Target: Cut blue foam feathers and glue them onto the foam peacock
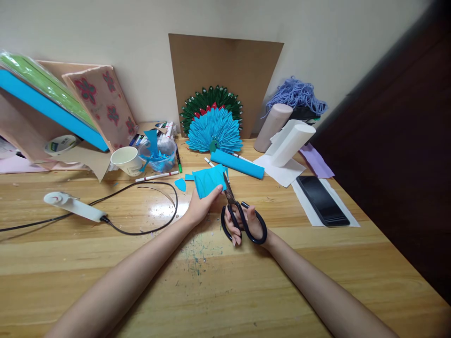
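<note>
Between the thumb and fingers of my left hand (203, 205) is a blue piece of crepe paper (208, 180), with faint drawn lines on it. My right hand (252, 221) has its fingers through the black handles of a pair of scissors (230, 196). The blades point up and touch the right edge of the paper, near my left thumb. A small blue cut-out (180, 185) lies on the table left of the paper. Behind it rests a rolled strip of blue crepe paper (237, 164). Farther back, a fan of blue, red and green paper petals (214, 130) leans against brown cardboard (225, 61).
Left stand a paper cup (126, 162), a plastic tub with blue scraps (165, 162) and a white device (73, 206) with a looping black cable. Right are a white paper roll (293, 145), purple yarn (298, 96) and a phone (322, 201). Markers lie at the back.
</note>
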Tool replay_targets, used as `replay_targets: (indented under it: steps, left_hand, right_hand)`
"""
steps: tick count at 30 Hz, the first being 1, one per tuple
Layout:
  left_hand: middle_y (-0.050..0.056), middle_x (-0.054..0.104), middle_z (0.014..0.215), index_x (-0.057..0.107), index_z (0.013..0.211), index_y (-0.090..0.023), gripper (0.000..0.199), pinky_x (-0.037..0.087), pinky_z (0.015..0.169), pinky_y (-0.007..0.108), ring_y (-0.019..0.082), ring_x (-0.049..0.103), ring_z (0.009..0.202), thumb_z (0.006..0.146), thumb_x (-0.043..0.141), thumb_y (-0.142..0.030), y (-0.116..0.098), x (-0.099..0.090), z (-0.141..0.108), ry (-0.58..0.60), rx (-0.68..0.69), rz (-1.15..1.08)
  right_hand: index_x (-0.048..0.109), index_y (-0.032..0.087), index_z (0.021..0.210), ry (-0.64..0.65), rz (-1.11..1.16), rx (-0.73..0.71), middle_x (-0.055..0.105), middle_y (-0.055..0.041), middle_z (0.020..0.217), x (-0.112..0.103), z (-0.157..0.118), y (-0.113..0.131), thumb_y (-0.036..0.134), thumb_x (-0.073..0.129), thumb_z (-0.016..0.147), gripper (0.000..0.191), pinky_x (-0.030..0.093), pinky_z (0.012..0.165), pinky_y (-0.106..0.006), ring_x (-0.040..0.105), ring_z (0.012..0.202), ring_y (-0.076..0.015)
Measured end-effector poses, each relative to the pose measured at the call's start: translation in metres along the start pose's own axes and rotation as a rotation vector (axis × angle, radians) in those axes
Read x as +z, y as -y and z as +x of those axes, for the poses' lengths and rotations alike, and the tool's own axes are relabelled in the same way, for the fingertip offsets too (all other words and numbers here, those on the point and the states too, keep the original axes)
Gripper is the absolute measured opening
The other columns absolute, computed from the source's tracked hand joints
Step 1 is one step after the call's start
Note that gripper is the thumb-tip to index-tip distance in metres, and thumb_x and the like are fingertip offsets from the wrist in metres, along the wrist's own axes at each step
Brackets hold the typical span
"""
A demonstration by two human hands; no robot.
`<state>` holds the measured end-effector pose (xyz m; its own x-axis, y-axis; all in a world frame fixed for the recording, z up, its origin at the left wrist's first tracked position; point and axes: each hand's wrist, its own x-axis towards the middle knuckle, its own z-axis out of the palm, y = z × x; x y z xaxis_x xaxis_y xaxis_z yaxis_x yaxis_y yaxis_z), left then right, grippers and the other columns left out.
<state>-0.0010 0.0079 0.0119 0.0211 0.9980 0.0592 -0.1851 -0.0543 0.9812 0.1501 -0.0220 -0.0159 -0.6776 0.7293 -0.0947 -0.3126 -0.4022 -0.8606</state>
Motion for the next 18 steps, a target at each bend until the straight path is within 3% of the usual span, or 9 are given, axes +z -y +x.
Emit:
replay_targets:
  steps: [7, 13, 18]
  left_hand:
    - [-0.003, 0.050, 0.053, 0.050, 0.054, -0.019, 0.033, 0.036, 0.053, 0.024, 0.010, 0.042, 0.050, 0.074, 0.064, -0.040, -0.005, 0.001, -0.002, 0.019, -0.003, 0.004]
    - [-0.003, 0.049, 0.051, 0.050, 0.055, -0.018, 0.034, 0.035, 0.051, 0.025, 0.010, 0.041, 0.047, 0.070, 0.067, -0.044, -0.004, 0.001, 0.000, -0.016, -0.028, -0.004]
    - [-0.002, 0.045, 0.046, 0.046, 0.047, -0.018, 0.040, 0.036, 0.051, 0.026, 0.010, 0.040, 0.045, 0.068, 0.067, -0.045, -0.006, 0.002, 0.001, -0.058, -0.043, -0.005]
  right_hand:
    - [0.047, 0.017, 0.078, 0.065, 0.109, 0.026, 0.051, 0.0066, 0.044, -0.015, 0.007, -0.016, 0.084, 0.044, 0.057, 0.070, 0.048, 0.035, -0.024, 0.051, 0.030, -0.0108]
    - [0.041, 0.019, 0.076, 0.271, 0.250, 0.097, 0.055, 0.0060, 0.042, -0.030, 0.016, -0.024, 0.076, 0.056, 0.059, 0.062, 0.049, 0.033, -0.025, 0.054, 0.030, -0.0140]
    - [0.041, 0.019, 0.078, 0.269, 0.317, 0.042, 0.058, 0.0067, 0.046, -0.029, 0.014, -0.027, 0.065, 0.057, 0.071, 0.049, 0.048, 0.033, -0.021, 0.055, 0.031, -0.0117]
